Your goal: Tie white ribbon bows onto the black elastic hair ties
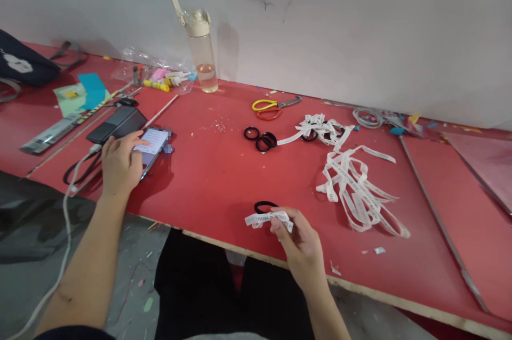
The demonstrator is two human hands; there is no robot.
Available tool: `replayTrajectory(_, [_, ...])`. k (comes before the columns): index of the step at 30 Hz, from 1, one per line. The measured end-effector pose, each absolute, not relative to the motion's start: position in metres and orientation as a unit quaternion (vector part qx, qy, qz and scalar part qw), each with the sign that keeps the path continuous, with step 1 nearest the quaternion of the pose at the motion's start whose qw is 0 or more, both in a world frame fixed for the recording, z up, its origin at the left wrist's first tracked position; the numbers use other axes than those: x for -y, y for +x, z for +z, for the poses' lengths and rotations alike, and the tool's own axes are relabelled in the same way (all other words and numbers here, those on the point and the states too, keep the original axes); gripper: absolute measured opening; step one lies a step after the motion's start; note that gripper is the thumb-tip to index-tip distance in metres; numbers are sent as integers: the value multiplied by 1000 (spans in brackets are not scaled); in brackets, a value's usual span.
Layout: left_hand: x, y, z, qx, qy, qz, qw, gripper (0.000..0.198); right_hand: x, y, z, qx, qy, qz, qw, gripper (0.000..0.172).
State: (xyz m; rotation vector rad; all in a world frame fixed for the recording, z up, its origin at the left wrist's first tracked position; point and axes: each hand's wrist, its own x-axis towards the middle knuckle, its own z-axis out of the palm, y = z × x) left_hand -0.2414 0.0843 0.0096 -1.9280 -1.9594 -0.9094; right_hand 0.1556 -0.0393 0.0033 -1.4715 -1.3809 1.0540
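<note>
My left hand [119, 163] rests on a lit smartphone [152, 144] lying on the red table [208, 169], thumb touching its screen, fingers loosely bent. My right hand [301, 244] pinches a short strip of white printed ribbon [266, 218] near the table's front edge, with a black hair tie [264, 206] at the strip, just behind the fingers. A heap of the same white ribbon strips [356, 185] lies to the right. Three more black hair ties [261, 139] sit mid-table.
Yellow-and-orange scissors [272, 106] lie behind the hair ties. A clear water bottle [202, 49] stands by the wall. A black power bank [117, 123] with a cable, a ruler [48, 135], coloured paper [82, 94] and a pen bag [160, 74] crowd the left. A metal rod [436, 217] lies at right.
</note>
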Motion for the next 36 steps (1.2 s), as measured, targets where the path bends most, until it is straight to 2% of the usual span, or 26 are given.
replayTrajectory(7, [-85,-240,10,666,-675,-299,107,48,39,155,2,559,-590,409,414,26])
replayTrajectory(15, [-82,-239,13,677,-651,-322,120,40,38,156,5,563,-594,402,410,26])
replayTrajectory(22, [-85,-239,10,679,-663,-294,114,47,38,155,6,560,-595,403,412,27])
replayTrajectory(36, [-84,-238,11,685,-657,-296,106,42,39,156,7,567,-595,397,408,27])
